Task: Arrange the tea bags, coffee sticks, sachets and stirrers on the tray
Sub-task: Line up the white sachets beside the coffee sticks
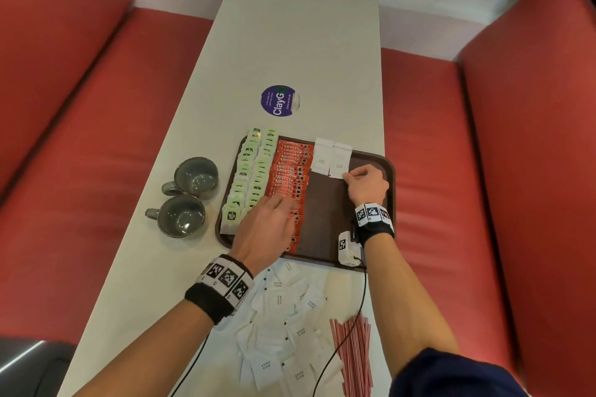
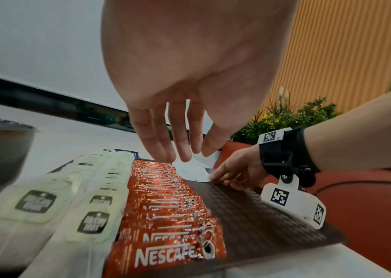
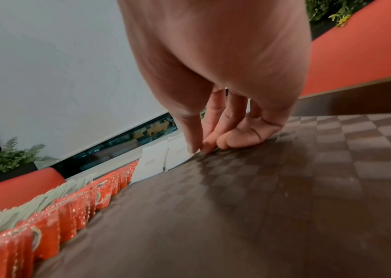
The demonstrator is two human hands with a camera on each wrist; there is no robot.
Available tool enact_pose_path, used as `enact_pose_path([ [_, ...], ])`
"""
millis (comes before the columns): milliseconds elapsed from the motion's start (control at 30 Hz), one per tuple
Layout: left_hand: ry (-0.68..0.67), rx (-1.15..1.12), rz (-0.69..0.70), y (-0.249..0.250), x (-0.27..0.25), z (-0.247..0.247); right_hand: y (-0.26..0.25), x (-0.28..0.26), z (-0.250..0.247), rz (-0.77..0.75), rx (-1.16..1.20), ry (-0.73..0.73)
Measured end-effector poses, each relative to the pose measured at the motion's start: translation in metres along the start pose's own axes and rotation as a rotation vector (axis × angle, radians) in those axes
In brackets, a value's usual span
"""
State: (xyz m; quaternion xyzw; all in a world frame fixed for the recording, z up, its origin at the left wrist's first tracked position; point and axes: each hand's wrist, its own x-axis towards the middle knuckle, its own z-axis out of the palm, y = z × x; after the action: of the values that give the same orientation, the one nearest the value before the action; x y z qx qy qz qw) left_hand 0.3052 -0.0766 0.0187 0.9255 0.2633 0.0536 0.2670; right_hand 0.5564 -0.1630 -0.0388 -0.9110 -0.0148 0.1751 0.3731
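Sachet [image 1: 340, 160] corner pinched in right hand [image 1: 367, 184] grip; left hand [image 1: 267, 229] fingers spread, empty.

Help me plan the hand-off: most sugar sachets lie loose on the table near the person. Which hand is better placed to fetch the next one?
Probably the left hand: it hovers open over the coffee sticks, holding nothing, nearer the loose sachets. The right hand pinches a sachet at the tray's far end.

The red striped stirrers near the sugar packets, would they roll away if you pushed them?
Probably some would. The stirrers look thin and round like straws, so loose ones could roll sideways on the smooth table. They look light too, so a push would likely scatter the bundle rather than slide it whole. Lifted, they would probably bend a little, being so slender.
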Motion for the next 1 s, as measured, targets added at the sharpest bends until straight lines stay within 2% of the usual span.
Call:
enact_pose_path([
  [100, 0.023, -0.094, -0.046, -0.01, -0.021, -0.006, -0.01, -0.017, -0.01, -0.018, -0.012, 0.001],
  [167, 0.025, -0.152, -0.096, -0.019, -0.04, -0.01, -0.013, -0.037, -0.019, -0.092, -0.006, -0.018],
  [300, -0.001, -0.204, -0.235, -0.04, -0.09, -0.009, 0.004, -0.11, -0.041, -0.241, -0.052, -0.201],
  [367, -0.059, -0.178, -0.303, -0.047, -0.116, -0.005, 0.023, -0.15, -0.048, -0.275, -0.114, -0.317],
  [467, -0.224, -0.126, -0.375, -0.049, -0.152, 0.006, 0.058, -0.199, -0.052, -0.277, -0.247, -0.45],
  [533, -0.335, -0.077, -0.425, -0.048, -0.173, 0.017, 0.082, -0.227, -0.056, -0.243, -0.37, -0.481],
  [600, -0.36, -0.024, -0.446, -0.043, -0.192, 0.027, 0.102, -0.254, -0.063, -0.253, -0.499, -0.474],
  [667, -0.347, -0.024, -0.396, -0.035, -0.209, 0.036, 0.119, -0.279, -0.071, -0.287, -0.552, -0.497],
  [767, -0.347, -0.007, -0.2, -0.024, -0.227, 0.046, 0.143, -0.311, -0.074, -0.264, -0.589, -0.599],
  [833, -0.369, 0.061, -0.092, -0.023, -0.232, 0.053, 0.157, -0.324, -0.065, -0.277, -0.627, -0.61],
  [933, -0.366, 0.108, -0.042, -0.024, -0.231, 0.062, 0.165, -0.337, -0.045, -0.325, -0.642, -0.59],
  [1000, -0.298, 0.076, -0.025, -0.025, -0.226, 0.066, 0.161, -0.34, -0.034, -0.386, -0.623, -0.558],
])
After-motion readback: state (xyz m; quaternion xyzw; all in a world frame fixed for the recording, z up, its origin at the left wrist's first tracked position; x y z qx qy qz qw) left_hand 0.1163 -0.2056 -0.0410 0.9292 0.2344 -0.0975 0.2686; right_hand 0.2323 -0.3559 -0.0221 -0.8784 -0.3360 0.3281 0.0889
